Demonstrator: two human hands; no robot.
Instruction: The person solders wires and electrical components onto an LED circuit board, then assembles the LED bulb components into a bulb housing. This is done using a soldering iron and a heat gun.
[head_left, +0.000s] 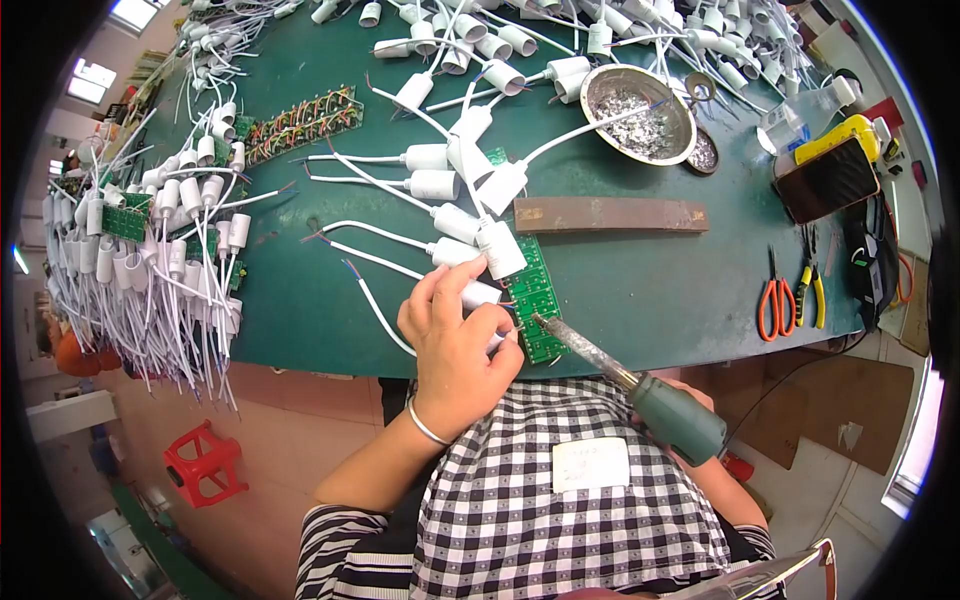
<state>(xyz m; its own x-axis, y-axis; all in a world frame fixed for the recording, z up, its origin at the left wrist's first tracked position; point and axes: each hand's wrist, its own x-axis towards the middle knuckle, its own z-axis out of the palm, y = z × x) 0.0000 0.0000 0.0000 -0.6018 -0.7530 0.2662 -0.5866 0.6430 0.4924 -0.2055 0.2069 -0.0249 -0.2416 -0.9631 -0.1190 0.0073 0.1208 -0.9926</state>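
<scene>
A green circuit board [541,300] lies near the table's front edge, with several white lamp holders on cords along its left side. At the board's left edge, my left hand [455,345] is closed in a pinch round a white lamp holder [495,343], which the fingers mostly hide. My right hand [692,392] grips the green handle of a soldering iron [680,415], and that handle covers most of its fingers. The iron's tip touches or hovers just over the board's lower part; which one I cannot tell. Another white lamp holder [500,248] rests over the board's upper end.
A brown bar [612,214] lies beyond the board, below a metal bowl [590,108] of solder scraps. At the right are orange-handled pliers [775,308], yellow-handled cutters [811,295] and a dark block [826,182]. Heaped corded lamp holders [130,260] hang over the left edge.
</scene>
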